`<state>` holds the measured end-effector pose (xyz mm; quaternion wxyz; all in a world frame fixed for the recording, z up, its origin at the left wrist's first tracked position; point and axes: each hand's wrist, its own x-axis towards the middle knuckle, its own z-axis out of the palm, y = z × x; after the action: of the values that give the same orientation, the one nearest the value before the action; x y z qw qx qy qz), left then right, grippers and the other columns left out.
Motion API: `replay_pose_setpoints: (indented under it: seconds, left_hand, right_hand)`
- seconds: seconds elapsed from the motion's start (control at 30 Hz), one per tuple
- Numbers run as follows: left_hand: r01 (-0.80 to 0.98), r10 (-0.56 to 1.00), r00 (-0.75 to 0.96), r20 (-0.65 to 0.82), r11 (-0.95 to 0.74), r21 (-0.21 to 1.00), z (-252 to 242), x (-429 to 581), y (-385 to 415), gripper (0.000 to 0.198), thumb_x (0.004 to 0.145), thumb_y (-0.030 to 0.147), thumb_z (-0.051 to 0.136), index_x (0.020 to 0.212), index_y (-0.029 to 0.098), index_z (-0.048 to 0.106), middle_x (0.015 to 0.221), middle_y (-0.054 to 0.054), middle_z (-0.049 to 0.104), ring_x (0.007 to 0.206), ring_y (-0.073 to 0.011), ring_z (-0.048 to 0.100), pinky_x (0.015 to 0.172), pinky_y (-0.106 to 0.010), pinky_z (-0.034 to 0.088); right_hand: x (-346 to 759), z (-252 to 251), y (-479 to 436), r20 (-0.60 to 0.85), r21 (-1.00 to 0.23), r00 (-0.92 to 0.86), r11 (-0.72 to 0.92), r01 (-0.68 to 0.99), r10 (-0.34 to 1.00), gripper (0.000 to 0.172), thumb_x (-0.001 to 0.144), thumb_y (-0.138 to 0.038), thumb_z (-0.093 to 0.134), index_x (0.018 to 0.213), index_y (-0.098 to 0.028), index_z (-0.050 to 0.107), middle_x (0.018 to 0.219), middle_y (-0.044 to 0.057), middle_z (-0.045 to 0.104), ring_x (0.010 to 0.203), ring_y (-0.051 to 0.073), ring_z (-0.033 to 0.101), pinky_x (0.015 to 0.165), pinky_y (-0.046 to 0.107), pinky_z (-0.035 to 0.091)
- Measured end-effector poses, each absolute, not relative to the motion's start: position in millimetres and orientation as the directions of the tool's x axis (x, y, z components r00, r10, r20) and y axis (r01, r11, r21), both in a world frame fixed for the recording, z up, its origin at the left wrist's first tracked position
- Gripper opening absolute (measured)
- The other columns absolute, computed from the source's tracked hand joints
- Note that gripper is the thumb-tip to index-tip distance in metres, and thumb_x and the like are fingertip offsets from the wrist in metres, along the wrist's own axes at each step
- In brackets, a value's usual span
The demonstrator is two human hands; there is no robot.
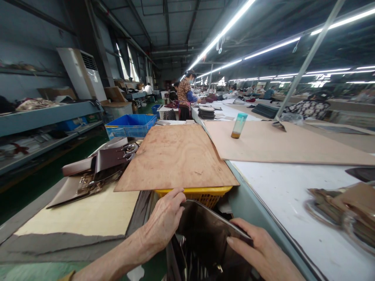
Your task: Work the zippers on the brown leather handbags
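Note:
A dark brown leather bag point(202, 224) hangs low in front of me with its mouth open, showing a dark lining and a small bit of gold metal inside. My left hand point(166, 218) pinches the upper left corner of its rim, fingers closed. At the right end of the same rim, my right hand point(258, 246) grips the edge between thumb and fingers. Just beyond the bag, a yellow plastic basket point(209, 195) shows beneath a plywood board point(178, 156). The bag's lower part runs out of view.
Brown leather bags point(108, 164) lie piled on the left table, near a blue crate point(130, 124). A bottle point(239, 125) stands on a beige sheet point(281, 142) to the right. Blurred brown pieces point(348, 210) lie on the white table point(272, 195). A person point(186, 91) stands farther off.

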<state>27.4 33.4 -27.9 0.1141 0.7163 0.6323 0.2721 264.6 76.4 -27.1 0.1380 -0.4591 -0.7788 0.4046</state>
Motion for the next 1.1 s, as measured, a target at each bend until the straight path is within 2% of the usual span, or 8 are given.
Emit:
replay_pose_setpoints:
  seconds: [0.17,0.5,0.67,0.8,0.87,0.93,1.0,1.1]
  left_hand:
    - [0.869,0.982,0.021,0.188,-0.111,0.483,-27.7,28.8,34.1,0.014,0.077,0.007,0.044,0.074,0.018,0.053,0.109,-0.005,0.054,0.098,-0.0174,0.052,0.084,-0.028,0.041]
    - [0.886,0.992,0.067,0.103,-0.107,0.451,-27.4,30.7,36.9,0.019,0.076,0.011,0.050,0.074,0.022,0.066,0.120,-0.001,0.052,0.105,-0.0200,0.051,0.091,-0.035,0.039]
    - [0.905,0.969,0.245,0.024,-0.237,0.352,-14.1,35.2,29.6,0.020,0.070,0.007,0.054,0.065,0.021,0.067,0.127,-0.003,0.048,0.117,-0.0245,0.041,0.099,-0.043,0.030]
    - [0.890,0.943,0.320,0.092,-0.332,0.312,-10.3,37.7,21.7,0.023,0.067,0.001,0.050,0.065,0.018,0.064,0.137,-0.005,0.037,0.129,-0.0268,0.023,0.104,-0.048,0.021]
    - [0.862,0.919,0.376,0.122,-0.395,0.317,-11.2,36.7,19.2,0.026,0.068,-0.001,0.045,0.071,0.017,0.063,0.138,-0.005,0.034,0.129,-0.0251,0.022,0.104,-0.044,0.023]
    - [0.826,0.897,0.432,0.093,-0.435,0.359,-11.0,34.5,18.2,0.028,0.071,-0.001,0.040,0.075,0.017,0.061,0.133,-0.005,0.041,0.121,-0.0209,0.036,0.099,-0.035,0.033]
    - [0.807,0.891,0.453,0.022,-0.421,0.414,-8.6,31.9,18.2,0.026,0.072,0.001,0.038,0.074,0.017,0.057,0.116,-0.003,0.055,0.100,-0.0155,0.053,0.085,-0.026,0.042]
    - [0.821,0.887,0.455,-0.080,-0.383,0.423,-3.3,28.5,19.8,0.020,0.066,0.003,0.040,0.066,0.018,0.053,0.078,0.002,0.062,0.070,-0.0113,0.055,0.067,-0.022,0.042]
  right_hand:
    - [263.7,-28.4,78.4,-0.156,-0.761,-0.551,0.256,0.596,0.820,0.022,0.075,-0.038,0.048,0.078,-0.020,0.060,0.069,-0.001,0.062,0.067,0.018,0.056,0.061,0.023,0.040]
    - [266.2,-22.2,76.7,-0.170,-0.785,-0.530,0.211,0.582,0.831,0.021,0.075,-0.036,0.050,0.080,-0.018,0.060,0.071,-0.001,0.060,0.068,0.017,0.054,0.060,0.023,0.039]
    - [269.6,-31.0,83.2,-0.157,-0.810,-0.503,0.181,0.558,0.850,0.023,0.078,-0.037,0.047,0.081,-0.018,0.060,0.070,-0.001,0.059,0.067,0.016,0.052,0.060,0.023,0.038]
    - [267.9,-36.0,89.2,-0.143,-0.828,-0.493,0.169,0.534,0.858,0.024,0.076,-0.038,0.049,0.076,-0.017,0.059,0.069,-0.001,0.058,0.068,0.016,0.052,0.060,0.024,0.038]
    - [266.8,-37.3,90.7,-0.146,-0.834,-0.492,0.160,0.528,0.858,0.024,0.076,-0.038,0.050,0.076,-0.016,0.059,0.070,-0.001,0.058,0.068,0.016,0.052,0.060,0.024,0.037]
    - [266.4,-38.7,91.3,-0.146,-0.840,-0.490,0.154,0.521,0.859,0.024,0.076,-0.038,0.050,0.077,-0.016,0.059,0.071,-0.001,0.058,0.068,0.016,0.052,0.059,0.024,0.037]
    - [266.5,-40.2,92.1,-0.143,-0.846,-0.493,0.153,0.511,0.858,0.024,0.077,-0.037,0.050,0.079,-0.015,0.059,0.072,-0.001,0.059,0.069,0.016,0.052,0.059,0.023,0.037]
    - [266.9,-43.0,95.8,-0.136,-0.860,-0.509,0.154,0.487,0.850,0.021,0.078,-0.034,0.050,0.080,-0.015,0.059,0.072,-0.002,0.058,0.069,0.016,0.052,0.060,0.024,0.037]
